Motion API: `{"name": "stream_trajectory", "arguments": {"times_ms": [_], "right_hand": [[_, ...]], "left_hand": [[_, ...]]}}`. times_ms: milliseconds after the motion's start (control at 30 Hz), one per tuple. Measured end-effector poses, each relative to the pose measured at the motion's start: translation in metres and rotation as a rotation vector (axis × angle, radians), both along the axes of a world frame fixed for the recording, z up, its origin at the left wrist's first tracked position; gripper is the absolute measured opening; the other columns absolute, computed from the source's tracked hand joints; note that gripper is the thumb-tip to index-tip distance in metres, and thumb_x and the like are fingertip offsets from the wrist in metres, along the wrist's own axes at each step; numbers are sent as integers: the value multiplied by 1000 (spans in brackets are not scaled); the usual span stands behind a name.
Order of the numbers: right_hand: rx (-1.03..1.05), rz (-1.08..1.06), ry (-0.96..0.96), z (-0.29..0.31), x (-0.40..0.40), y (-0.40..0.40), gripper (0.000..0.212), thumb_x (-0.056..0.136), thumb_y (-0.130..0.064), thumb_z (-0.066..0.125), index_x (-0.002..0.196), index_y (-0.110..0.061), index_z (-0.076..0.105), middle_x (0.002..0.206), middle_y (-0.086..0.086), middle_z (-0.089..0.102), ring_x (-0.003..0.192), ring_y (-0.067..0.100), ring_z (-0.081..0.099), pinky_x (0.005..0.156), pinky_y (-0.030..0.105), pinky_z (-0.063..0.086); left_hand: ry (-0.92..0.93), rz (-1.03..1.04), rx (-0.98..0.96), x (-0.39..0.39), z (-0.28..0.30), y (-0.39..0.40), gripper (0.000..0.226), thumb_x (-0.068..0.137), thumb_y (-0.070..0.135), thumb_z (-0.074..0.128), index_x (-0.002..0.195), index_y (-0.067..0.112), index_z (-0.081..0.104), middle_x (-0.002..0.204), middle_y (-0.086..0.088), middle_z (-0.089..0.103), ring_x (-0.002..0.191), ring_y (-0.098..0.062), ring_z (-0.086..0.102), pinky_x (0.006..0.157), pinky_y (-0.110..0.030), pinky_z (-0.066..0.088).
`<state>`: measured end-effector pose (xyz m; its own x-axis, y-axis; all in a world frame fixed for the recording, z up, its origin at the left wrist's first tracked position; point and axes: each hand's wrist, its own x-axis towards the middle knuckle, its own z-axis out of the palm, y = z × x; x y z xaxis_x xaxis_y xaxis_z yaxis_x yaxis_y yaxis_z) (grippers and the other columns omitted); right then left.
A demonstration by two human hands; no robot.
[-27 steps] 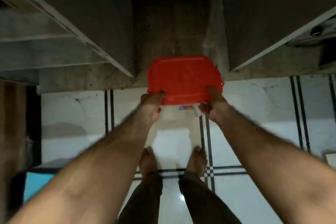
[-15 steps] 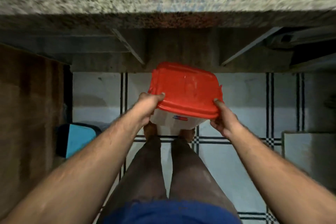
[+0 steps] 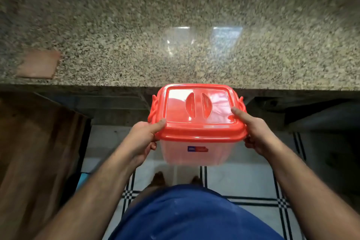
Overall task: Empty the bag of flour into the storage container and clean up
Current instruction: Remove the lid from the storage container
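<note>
Both hands, left (image 3: pixel 142 140) and right (image 3: pixel 257 134), grip the container (image 3: pixel 196 154) by its near corners. Thumbs press its red lid (image 3: pixel 196 113). It hangs near the table (image 3: pixel 136 45) edge.

The storage container (image 3: pixel 196 154) is seen only dimly through its cloudy wall (contents cannot be told); its small label (image 3: pixel 197 149) is blurred, and fingers are hidden beneath it.
</note>
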<state>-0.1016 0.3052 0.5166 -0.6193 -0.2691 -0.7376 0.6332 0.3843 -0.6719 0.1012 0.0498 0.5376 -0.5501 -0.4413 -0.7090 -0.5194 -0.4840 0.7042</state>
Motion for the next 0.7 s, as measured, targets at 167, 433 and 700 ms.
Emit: {"name": "stream_trajectory", "arguments": {"times_ms": [167,433,700], "right_hand": [[-79,210,95,70,-8,-2,65,65,-79,79,74,-15,76,53,8,44,41,18,31,44,19,21],[-277,173,400,139,-43,-66,30,95,-47,73,94,-17,70,55,-6,61,37,7,49,34,17,32],[-179,81,504,113,-118,-157,34,99,-49,70,112,-18,69,60,-11,62,46,6,45,43,24,28]], "left_hand": [[114,-16,-51,19,76,-10,23,99,26,72,104,3,72,85,-7,74,71,-17,58,60,-32,35],[332,61,-189,-22,133,-73,54,76,35,81,118,6,60,89,-3,78,66,-10,73,54,-26,49],[344,156,-168,-122,91,-151,41,97,18,76,130,4,56,108,-11,75,72,-12,73,58,-27,50]]}}
